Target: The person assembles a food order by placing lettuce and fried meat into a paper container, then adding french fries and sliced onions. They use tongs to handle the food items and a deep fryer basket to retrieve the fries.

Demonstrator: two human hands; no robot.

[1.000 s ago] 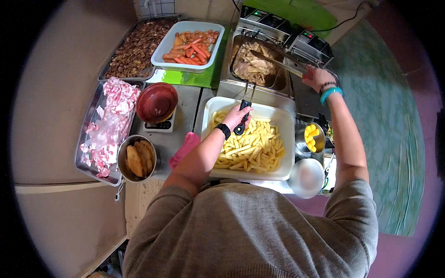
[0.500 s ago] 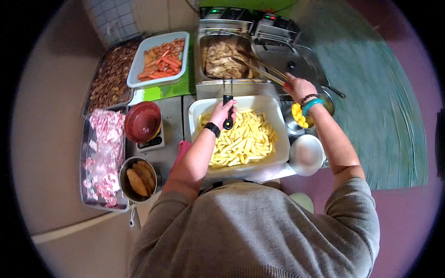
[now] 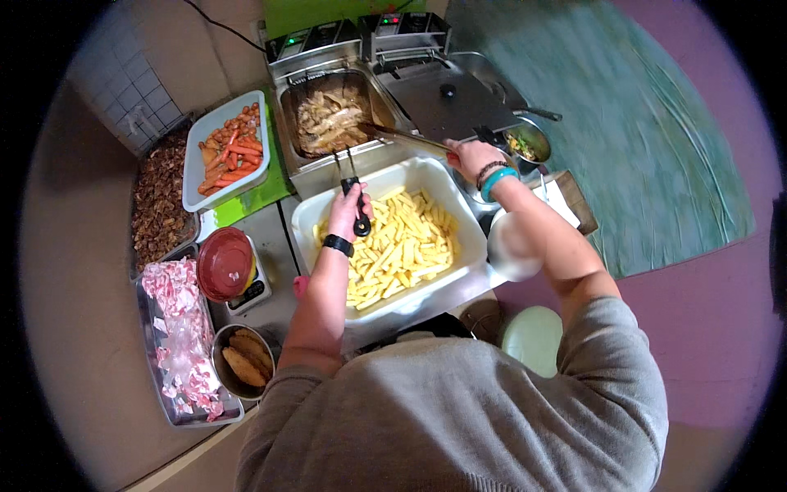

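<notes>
My left hand [image 3: 350,210] is wrapped round the black handle [image 3: 353,193] of a wire fryer basket. The basket sits in the left well of a steel fryer [image 3: 298,178] and holds pale brown fried pieces [image 3: 328,115], perhaps meat strips. My right hand [image 3: 478,159] grips a pair of long chopsticks [image 3: 410,138], their dark tips among those pieces at the basket's right side. Under my left hand lies a white tub [image 3: 464,221] of raw cut potato sticks [image 3: 404,238]. Oil is hard to make out in the well.
A lid [image 3: 438,102] covers the right fryer well. To the left stand a tub of sausages [image 3: 238,156], a tray of dark brown pieces [image 3: 157,197], a tray of pink raw meat [image 3: 184,320], a red bowl [image 3: 221,261] on a scale, and a pot of breaded cutlets [image 3: 248,357].
The view has swung, so the fryer and tubs sit further left in it. The chopsticks have come closer together and still reach into the fried pieces. My left hand keeps the basket handle.
</notes>
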